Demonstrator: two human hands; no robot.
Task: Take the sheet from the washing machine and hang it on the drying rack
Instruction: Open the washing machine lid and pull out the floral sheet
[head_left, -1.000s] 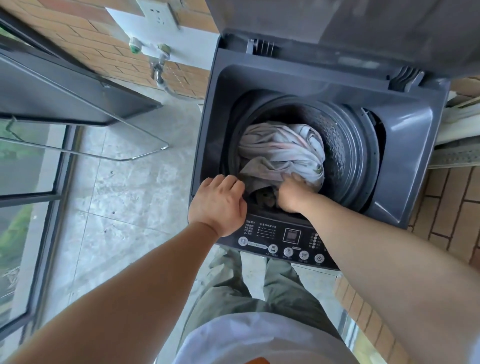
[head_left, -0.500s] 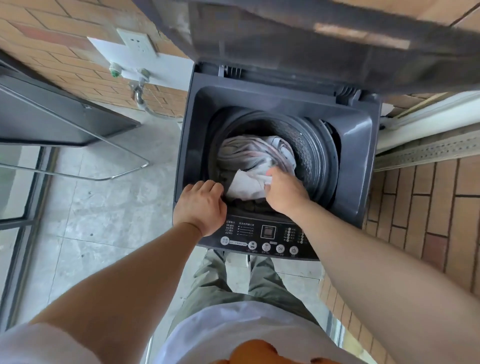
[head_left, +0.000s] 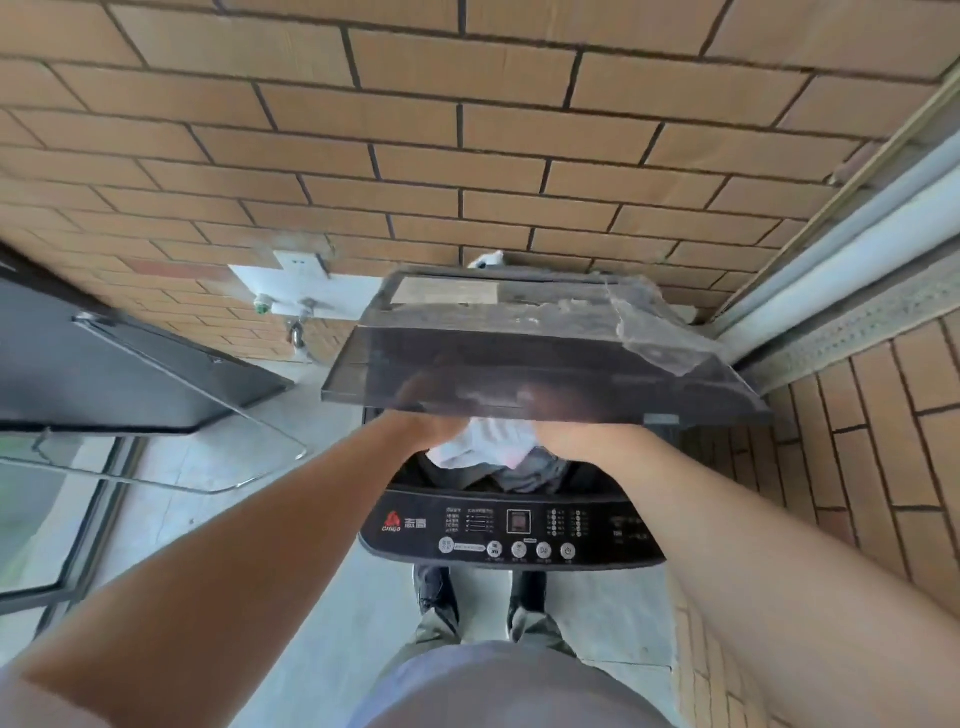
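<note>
- Sheet (head_left: 480, 444): bunched at frame centre, in the washing machine (head_left: 511, 530) mouth, under the raised lid (head_left: 519, 374).
- Left hand (head_left: 439, 426), right hand (head_left: 558, 434): both grasping sheet.
- Progress: lifting out under way; hanging outstanding.

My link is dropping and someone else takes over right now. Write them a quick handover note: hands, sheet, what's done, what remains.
Left hand and right hand: both at the sheet, under the raised lid. The lid hides the fingers, so grip is unconfirmed.
Sheet: bunched at the washing machine opening, partly inside.
Done: lid up, sheet reached.
Left: lift the sheet clear, carry it off, hang it to dry.
</note>
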